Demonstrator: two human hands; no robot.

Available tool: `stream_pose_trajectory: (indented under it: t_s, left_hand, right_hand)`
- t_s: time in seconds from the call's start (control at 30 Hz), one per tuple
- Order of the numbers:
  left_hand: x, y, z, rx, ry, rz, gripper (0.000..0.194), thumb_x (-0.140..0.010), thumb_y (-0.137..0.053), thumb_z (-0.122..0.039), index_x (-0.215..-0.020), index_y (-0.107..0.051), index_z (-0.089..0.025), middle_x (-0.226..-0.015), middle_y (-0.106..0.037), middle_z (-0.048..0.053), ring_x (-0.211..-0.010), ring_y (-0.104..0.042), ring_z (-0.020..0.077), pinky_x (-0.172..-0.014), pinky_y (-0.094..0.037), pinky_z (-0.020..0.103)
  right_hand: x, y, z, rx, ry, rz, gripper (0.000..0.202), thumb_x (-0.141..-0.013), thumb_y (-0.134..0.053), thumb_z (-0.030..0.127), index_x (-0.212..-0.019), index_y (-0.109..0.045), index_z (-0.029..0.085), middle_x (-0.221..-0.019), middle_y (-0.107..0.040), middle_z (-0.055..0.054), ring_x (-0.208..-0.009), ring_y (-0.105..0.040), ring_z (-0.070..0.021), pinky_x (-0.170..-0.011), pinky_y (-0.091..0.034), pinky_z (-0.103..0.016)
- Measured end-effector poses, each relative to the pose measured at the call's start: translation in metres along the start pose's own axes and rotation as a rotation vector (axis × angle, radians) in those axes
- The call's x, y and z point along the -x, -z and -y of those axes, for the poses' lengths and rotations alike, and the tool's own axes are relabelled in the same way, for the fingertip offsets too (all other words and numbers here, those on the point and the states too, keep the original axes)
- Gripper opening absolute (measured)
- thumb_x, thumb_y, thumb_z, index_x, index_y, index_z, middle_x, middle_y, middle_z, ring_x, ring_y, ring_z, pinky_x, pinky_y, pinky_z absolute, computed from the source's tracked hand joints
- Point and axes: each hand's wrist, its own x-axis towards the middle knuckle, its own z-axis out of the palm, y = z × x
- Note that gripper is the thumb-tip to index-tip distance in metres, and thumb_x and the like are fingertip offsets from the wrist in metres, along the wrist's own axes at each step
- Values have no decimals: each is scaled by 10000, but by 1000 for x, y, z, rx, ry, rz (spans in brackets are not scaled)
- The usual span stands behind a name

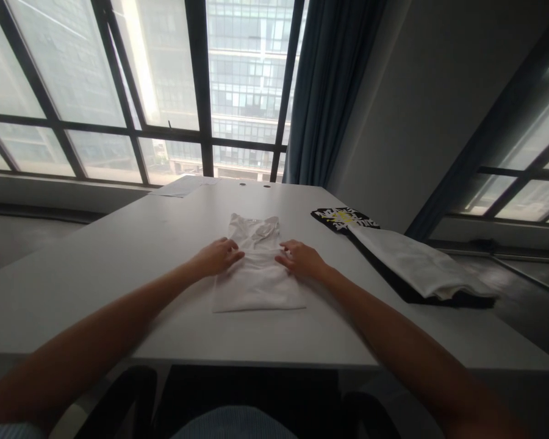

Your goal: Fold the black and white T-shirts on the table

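A white garment (259,283), folded into a narrow shape, lies flat in the middle of the white table (174,329). Its far end is creased and bunched, and the near edge is fairly straight. My left hand (218,256) rests at the garment's left edge, fingers apart and pointing inward over the cloth. On the opposite edge lies my right hand (301,258), its fingers also spread and touching the fabric. Neither hand grips anything.
On the right side of the table, a white folded cloth (416,262) lies over a black item with a white and yellow print (343,218). Thin white sheets (183,186) lie at the far left. Windows and a blue curtain (329,91) stand behind.
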Motion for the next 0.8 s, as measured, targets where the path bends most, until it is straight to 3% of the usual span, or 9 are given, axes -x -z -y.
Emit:
stream_pose_trajectory:
  t_s: [0.07,0.17,0.3,0.53,0.7,0.8]
  left_hand:
    - [-9,-5,10,-21,33,-103,486,-952,-449,-555,-1151,-713,-198,-1163,-693,126,-1070,-646,274,-898,-512,356]
    - [-18,-13,23,14,17,-103,385,-896,-542,-489,-1030,-741,-189,-1133,-689,117,-1041,-647,266,-898,-514,341]
    - [-22,-13,30,196,58,-106,340,-824,-600,-466,-944,-741,-181,-944,-712,74,-826,-666,225,-766,-518,308]
    - [-25,2,34,353,77,-211,373,-760,-653,-501,-913,-735,-171,-751,-693,25,-730,-623,198,-700,-484,292]
    - [-28,-12,39,304,128,-201,362,-800,-620,-467,-957,-754,-169,-707,-687,17,-697,-631,197,-719,-492,300]
    - [-29,-18,37,224,97,-213,331,-818,-606,-418,-974,-760,-171,-858,-734,54,-786,-665,217,-805,-517,329]
  right_hand:
    - [-6,-10,-5,46,-18,-48,412,-946,-617,449,-1251,-692,184,-1241,-680,-143,-1138,-621,-264,-965,-468,-333]
    - [-15,-20,-12,31,-8,-45,272,-940,-626,369,-1062,-745,156,-1102,-695,-134,-1051,-628,-238,-943,-460,-314]
    - [-19,-19,-13,-71,-24,-115,150,-895,-664,288,-947,-718,158,-1005,-707,-87,-860,-626,-179,-802,-457,-268]
    - [-16,-7,-6,-126,-67,-230,205,-947,-599,380,-987,-667,191,-826,-722,-37,-703,-609,-174,-657,-387,-268]
    - [-16,-16,-5,-24,-117,-195,201,-982,-564,347,-1093,-658,207,-901,-749,-57,-804,-668,-205,-710,-417,-281]
    - [-15,-16,-1,4,-148,-155,240,-979,-561,307,-1167,-653,188,-973,-759,-81,-885,-690,-228,-770,-464,-304]
